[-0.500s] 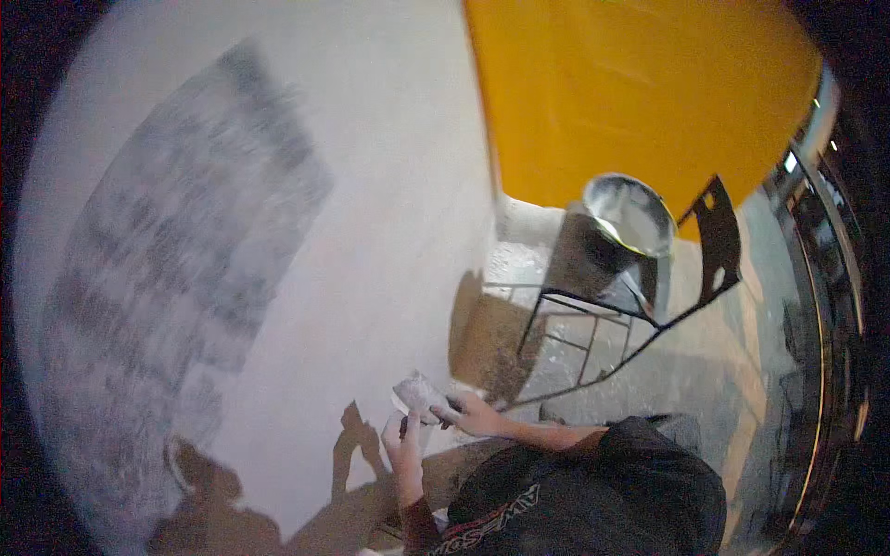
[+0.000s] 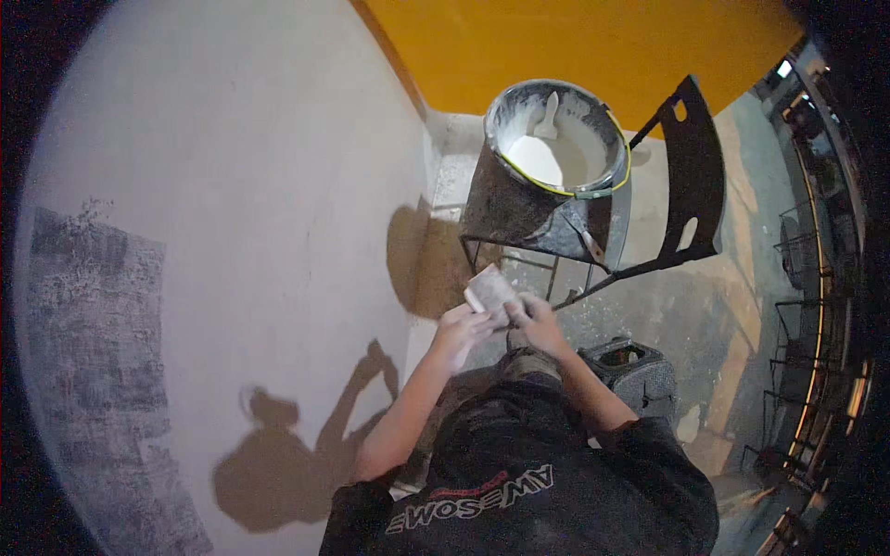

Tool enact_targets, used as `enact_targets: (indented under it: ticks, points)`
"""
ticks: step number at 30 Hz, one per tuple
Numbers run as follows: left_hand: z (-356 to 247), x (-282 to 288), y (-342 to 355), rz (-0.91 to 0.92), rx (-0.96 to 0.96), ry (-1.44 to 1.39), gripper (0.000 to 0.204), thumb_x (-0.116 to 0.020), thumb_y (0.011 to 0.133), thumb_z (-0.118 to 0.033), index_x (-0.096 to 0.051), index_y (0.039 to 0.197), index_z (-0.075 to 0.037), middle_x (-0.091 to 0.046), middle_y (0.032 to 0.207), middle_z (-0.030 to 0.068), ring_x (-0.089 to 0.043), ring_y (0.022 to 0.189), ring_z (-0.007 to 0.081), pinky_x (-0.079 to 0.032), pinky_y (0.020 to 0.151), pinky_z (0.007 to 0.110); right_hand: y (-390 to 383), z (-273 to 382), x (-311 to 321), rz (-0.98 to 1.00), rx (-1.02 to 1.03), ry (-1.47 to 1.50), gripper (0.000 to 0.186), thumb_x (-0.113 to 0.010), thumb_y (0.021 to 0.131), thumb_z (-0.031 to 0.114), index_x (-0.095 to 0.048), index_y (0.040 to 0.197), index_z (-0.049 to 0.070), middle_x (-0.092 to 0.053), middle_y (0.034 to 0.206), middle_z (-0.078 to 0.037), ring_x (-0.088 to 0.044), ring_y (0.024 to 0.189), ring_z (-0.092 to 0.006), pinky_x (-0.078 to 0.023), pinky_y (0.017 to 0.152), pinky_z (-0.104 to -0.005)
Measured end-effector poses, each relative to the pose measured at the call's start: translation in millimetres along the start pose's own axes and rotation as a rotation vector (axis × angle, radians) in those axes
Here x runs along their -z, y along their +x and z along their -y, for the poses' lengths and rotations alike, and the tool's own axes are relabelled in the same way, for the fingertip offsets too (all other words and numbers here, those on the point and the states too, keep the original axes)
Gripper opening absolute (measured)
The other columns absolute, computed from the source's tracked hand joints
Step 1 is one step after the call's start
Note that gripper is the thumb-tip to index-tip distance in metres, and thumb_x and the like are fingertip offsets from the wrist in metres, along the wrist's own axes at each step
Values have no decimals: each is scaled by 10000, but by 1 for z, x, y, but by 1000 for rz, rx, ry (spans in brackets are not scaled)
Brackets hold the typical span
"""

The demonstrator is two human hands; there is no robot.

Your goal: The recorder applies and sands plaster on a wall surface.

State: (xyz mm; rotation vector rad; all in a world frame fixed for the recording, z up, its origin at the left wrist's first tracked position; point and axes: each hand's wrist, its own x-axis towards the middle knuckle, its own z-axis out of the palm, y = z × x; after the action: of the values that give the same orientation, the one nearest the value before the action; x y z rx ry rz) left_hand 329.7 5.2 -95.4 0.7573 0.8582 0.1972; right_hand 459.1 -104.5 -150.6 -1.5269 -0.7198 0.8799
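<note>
Both my hands hold one flat, rectangular, greyish-white piece [image 2: 494, 288] in front of my body; it looks like a sanding block or folded sandpaper, but I cannot tell which. The fingers of my left hand [image 2: 460, 334] wrap its lower left side. On the lower right side, my right hand [image 2: 538, 326] grips it with the thumb on its face. Just beyond them, a dark bucket [image 2: 508, 211] with a yellow-green rim stands on a black metal chair [image 2: 696, 181]. White paste fills part of the bucket, and a pale spatula or brush [image 2: 549, 118] leans inside.
A white wall [image 2: 278, 185] rises on my left, with a rough grey patch [image 2: 97, 343] on it. A yellow wall [image 2: 556, 46] meets it ahead. Beside the bucket lies a scraper-like tool [image 2: 591, 246]. A dark, open-topped box [image 2: 640, 378] stands on the speckled floor at my right.
My view has turned toward the bucket and chair, which appear larger and nearer. Both hands still hold the flat piece, now raised and more in front of me.
</note>
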Motion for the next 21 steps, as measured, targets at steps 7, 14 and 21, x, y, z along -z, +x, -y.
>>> enact_targets:
  ticks: [7,14,21]
  points:
    - [23,-9,85,-18,122,-24,219,-550,825,-126,-526,1037,-74,-588,979,79,-559,918,197,-452,774,328,34,-15,36,-84,5,-166,309,-540,874,290,-573,877,-17,-587,700,-73,-536,631,-124,-424,582,-283]
    - [33,-38,146,-25,-11,293,210,-612,798,-128,-538,992,-103,-595,916,19,-558,824,128,-434,677,289,71,-95,45,-324,-26,-139,272,-543,873,254,-525,814,-11,-539,651,-22,-502,576,-89,-393,512,-258]
    - [73,-22,217,-104,135,326,157,-606,794,-86,-581,949,-80,-609,838,23,-585,753,124,-455,620,262,94,-128,70,-409,-135,-39,203,-550,867,208,-506,912,15,-550,672,-27,-503,538,-69,-390,461,-236]
